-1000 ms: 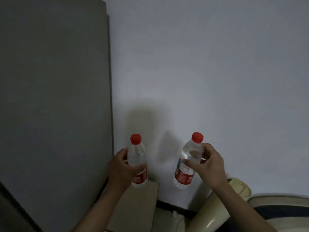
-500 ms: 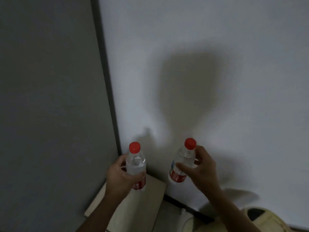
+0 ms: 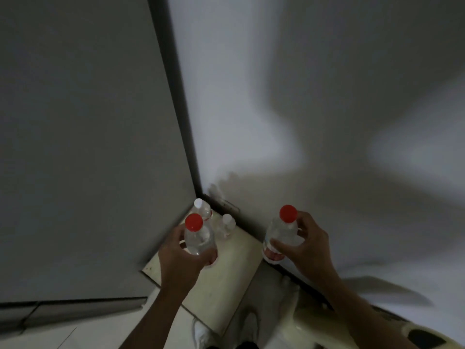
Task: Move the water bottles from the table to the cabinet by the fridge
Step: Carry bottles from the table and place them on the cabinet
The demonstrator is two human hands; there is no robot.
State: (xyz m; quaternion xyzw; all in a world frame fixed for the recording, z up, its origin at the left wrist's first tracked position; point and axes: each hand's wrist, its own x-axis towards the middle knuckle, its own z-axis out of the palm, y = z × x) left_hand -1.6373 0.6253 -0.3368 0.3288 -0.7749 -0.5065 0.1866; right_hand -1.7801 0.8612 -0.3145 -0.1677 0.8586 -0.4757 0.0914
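Note:
My left hand point(image 3: 180, 258) grips a clear water bottle with a red cap point(image 3: 198, 236), held upright over the low beige cabinet top point(image 3: 231, 275). My right hand point(image 3: 304, 245) holds a second red-capped bottle point(image 3: 280, 233) upright, above the cabinet's right edge and close to the wall. Two clear bottles with white caps stand at the cabinet's far corner: a taller bottle point(image 3: 202, 209) against the fridge and a shorter bottle point(image 3: 226, 225) just to its right.
The grey fridge side point(image 3: 88, 147) fills the left, flush against the cabinet. A white wall point(image 3: 314, 122) rises behind. A cream rounded object point(image 3: 327, 331) sits low at the right, and white shoes point(image 3: 201, 333) show on the floor below.
The view has tilted down and closer, so the cabinet top and the two white-capped bottles now show. Both hands with their bottles have come lower, over the cabinet.

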